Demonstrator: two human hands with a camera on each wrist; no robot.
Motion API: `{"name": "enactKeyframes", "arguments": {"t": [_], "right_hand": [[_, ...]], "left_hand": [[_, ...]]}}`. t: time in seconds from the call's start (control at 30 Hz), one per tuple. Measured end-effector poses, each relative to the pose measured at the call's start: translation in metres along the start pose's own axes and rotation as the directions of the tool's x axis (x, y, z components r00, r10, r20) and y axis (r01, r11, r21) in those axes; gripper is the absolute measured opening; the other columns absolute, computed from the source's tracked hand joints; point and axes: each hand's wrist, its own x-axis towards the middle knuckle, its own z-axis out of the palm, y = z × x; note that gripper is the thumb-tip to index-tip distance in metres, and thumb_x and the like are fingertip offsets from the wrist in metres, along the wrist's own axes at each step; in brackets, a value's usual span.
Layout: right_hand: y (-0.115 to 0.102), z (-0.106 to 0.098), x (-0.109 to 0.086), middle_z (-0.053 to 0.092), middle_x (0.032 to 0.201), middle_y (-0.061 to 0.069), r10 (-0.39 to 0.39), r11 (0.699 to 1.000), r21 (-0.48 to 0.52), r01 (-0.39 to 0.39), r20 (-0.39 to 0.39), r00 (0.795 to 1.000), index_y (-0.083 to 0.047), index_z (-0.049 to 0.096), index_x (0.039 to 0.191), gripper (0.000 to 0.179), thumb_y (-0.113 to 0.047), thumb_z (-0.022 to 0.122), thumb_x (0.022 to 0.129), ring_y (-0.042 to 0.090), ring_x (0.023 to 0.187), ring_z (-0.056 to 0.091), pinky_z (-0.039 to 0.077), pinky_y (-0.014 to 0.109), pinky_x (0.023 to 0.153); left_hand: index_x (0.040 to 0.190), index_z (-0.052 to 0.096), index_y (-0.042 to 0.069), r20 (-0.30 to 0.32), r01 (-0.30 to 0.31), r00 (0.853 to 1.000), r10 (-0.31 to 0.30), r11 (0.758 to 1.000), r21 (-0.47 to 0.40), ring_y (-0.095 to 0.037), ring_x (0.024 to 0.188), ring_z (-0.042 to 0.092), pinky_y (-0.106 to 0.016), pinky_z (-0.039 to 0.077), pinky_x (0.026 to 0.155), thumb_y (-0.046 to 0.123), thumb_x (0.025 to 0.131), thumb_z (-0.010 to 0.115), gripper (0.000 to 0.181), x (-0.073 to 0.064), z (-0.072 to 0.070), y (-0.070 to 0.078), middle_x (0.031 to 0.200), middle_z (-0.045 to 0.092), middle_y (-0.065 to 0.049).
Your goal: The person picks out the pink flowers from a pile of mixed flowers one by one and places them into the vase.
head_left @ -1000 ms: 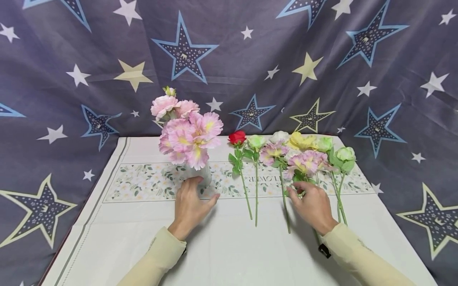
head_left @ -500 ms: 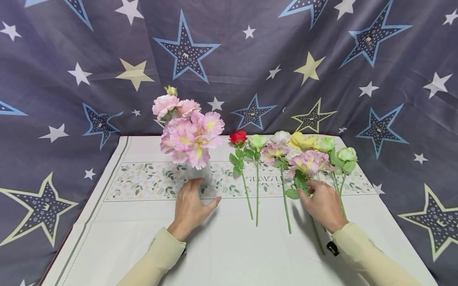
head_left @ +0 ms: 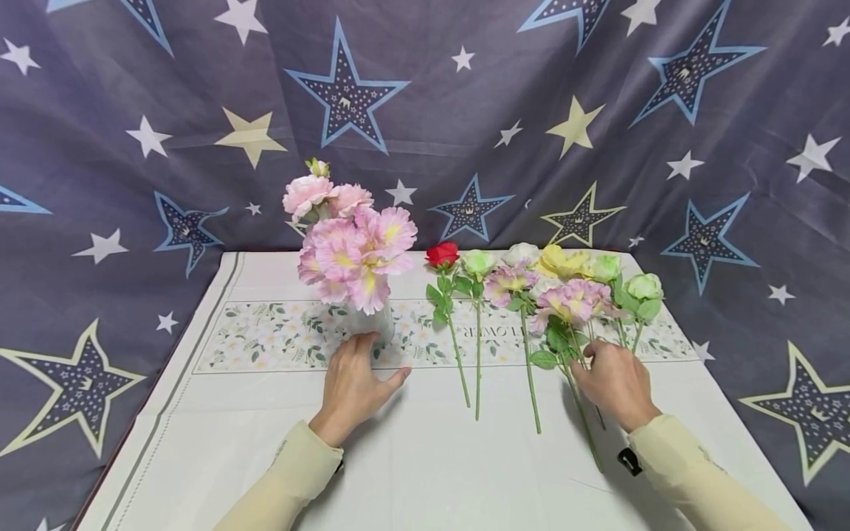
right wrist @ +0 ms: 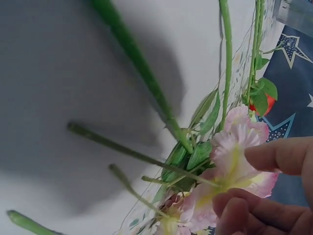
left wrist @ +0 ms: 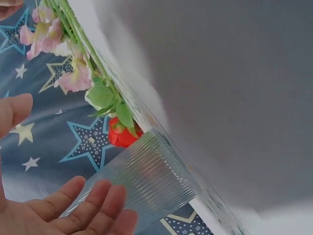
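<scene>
My left hand (head_left: 355,383) is beside a clear ribbed glass vase (left wrist: 154,176), its fingers extended and thumb spread wide. In the head view, pale pink carnations (head_left: 307,195) and large pink-and-yellow blooms (head_left: 358,254) rise from this vase. My right hand (head_left: 616,382) hovers at the stems of a pink-and-yellow flower (head_left: 571,301) lying on the table. From the right wrist, its thumb and bent fingers (right wrist: 234,213) stand apart, with petals (right wrist: 237,152) showing through the gap. A green stem (right wrist: 142,159) runs close to the fingertips.
Left of that flower lie a red rose (head_left: 442,255), a light green flower (head_left: 478,263) and another pink-and-yellow stem (head_left: 531,383). Yellow (head_left: 561,262), white (head_left: 521,254) and more green blooms (head_left: 643,286) lie around it. A floral runner (head_left: 265,339) crosses the white table (head_left: 425,464); a star-patterned curtain (head_left: 425,125) hangs behind.
My right hand has shifted rightward along the stems, uncovering leaves and stem of the pink-and-yellow flower. My left hand has stayed beside the vase.
</scene>
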Motion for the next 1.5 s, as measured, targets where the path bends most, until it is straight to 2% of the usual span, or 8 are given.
{"name": "enactKeyframes", "arguments": {"t": [0.1, 0.23, 0.4, 0.53, 0.8, 1.0, 1.27, 1.5], "right_hand": [[0.002, 0.001, 0.000, 0.073, 0.086, 0.020, 0.016, 1.000, -0.014, -0.016, 0.025, 1.000, -0.001, 0.074, 0.090, 0.023, -0.023, 0.074, 0.085, 0.031, 0.062, 0.063, 0.052, 0.052, 0.055], [0.005, 0.003, -0.001, 0.070, 0.077, 0.016, 0.037, 0.999, -0.037, -0.034, 0.083, 0.996, -0.006, 0.069, 0.078, 0.017, -0.022, 0.072, 0.086, 0.026, 0.057, 0.056, 0.048, 0.047, 0.051], [0.010, 0.005, -0.002, 0.052, 0.057, 0.003, 0.050, 0.997, -0.065, -0.041, 0.141, 0.989, -0.014, 0.052, 0.061, 0.031, -0.020, 0.069, 0.086, 0.021, 0.051, 0.045, 0.036, 0.038, 0.046], [0.012, 0.008, -0.002, 0.041, 0.050, -0.001, 0.052, 0.997, -0.070, -0.042, 0.149, 0.987, -0.018, 0.042, 0.055, 0.040, -0.017, 0.067, 0.086, 0.018, 0.048, 0.038, 0.030, 0.034, 0.045], [0.014, 0.012, -0.003, 0.041, 0.048, -0.002, 0.064, 0.994, -0.094, -0.049, 0.170, 0.983, -0.019, 0.041, 0.051, 0.042, -0.014, 0.067, 0.084, 0.018, 0.048, 0.039, 0.031, 0.033, 0.044], [0.015, 0.013, -0.003, 0.035, 0.047, -0.005, 0.055, 0.995, -0.088, -0.040, 0.175, 0.983, -0.020, 0.040, 0.050, 0.044, -0.010, 0.065, 0.084, 0.016, 0.047, 0.035, 0.029, 0.032, 0.045], [0.016, 0.016, -0.006, 0.038, 0.047, -0.003, 0.031, 0.998, -0.052, -0.025, 0.136, 0.990, -0.019, 0.040, 0.051, 0.042, -0.003, 0.060, 0.085, 0.015, 0.045, 0.035, 0.029, 0.032, 0.045], [0.011, 0.015, -0.007, 0.030, 0.048, -0.004, -0.002, 1.000, 0.005, 0.002, 0.076, 0.997, -0.018, 0.038, 0.054, 0.040, -0.001, 0.057, 0.085, 0.014, 0.044, 0.028, 0.027, 0.030, 0.044]], "left_hand": [[0.121, 0.063, -0.003, -0.002, -0.002, 1.000, 0.002, 1.000, 0.004, -0.039, 0.104, 0.062, -0.056, 0.047, 0.096, 0.045, 0.072, 0.091, 0.074, 0.001, -0.001, 0.000, 0.112, 0.065, -0.020], [0.120, 0.064, -0.003, -0.011, -0.007, 1.000, 0.007, 1.000, 0.007, -0.039, 0.103, 0.062, -0.056, 0.048, 0.094, 0.044, 0.071, 0.092, 0.073, 0.001, -0.001, 0.000, 0.110, 0.066, -0.020], [0.120, 0.064, -0.003, -0.010, -0.006, 1.000, 0.006, 1.000, 0.009, -0.039, 0.103, 0.062, -0.057, 0.048, 0.092, 0.044, 0.071, 0.092, 0.074, 0.000, -0.001, 0.001, 0.111, 0.065, -0.020], [0.121, 0.064, -0.003, -0.006, -0.001, 1.000, 0.001, 1.000, 0.011, -0.039, 0.103, 0.062, -0.057, 0.048, 0.092, 0.044, 0.071, 0.092, 0.074, 0.000, -0.001, 0.001, 0.111, 0.065, -0.020], [0.120, 0.065, -0.002, -0.001, 0.016, 1.000, -0.016, 1.000, 0.001, -0.040, 0.103, 0.062, -0.057, 0.047, 0.094, 0.043, 0.071, 0.092, 0.072, 0.000, 0.000, 0.002, 0.110, 0.065, -0.019], [0.119, 0.065, -0.002, -0.003, 0.013, 1.000, -0.013, 1.000, 0.003, -0.039, 0.102, 0.062, -0.057, 0.048, 0.094, 0.043, 0.071, 0.092, 0.072, -0.001, 0.000, 0.001, 0.109, 0.065, -0.019], [0.119, 0.064, -0.002, -0.004, 0.009, 1.000, -0.009, 1.000, 0.003, -0.040, 0.101, 0.062, -0.057, 0.048, 0.093, 0.043, 0.071, 0.092, 0.072, -0.001, 0.001, 0.001, 0.109, 0.065, -0.019], [0.120, 0.064, -0.001, 0.009, 0.012, 1.000, -0.012, 1.000, 0.005, -0.040, 0.103, 0.062, -0.056, 0.047, 0.095, 0.042, 0.072, 0.092, 0.071, -0.001, 0.001, 0.002, 0.110, 0.066, -0.020]]}}
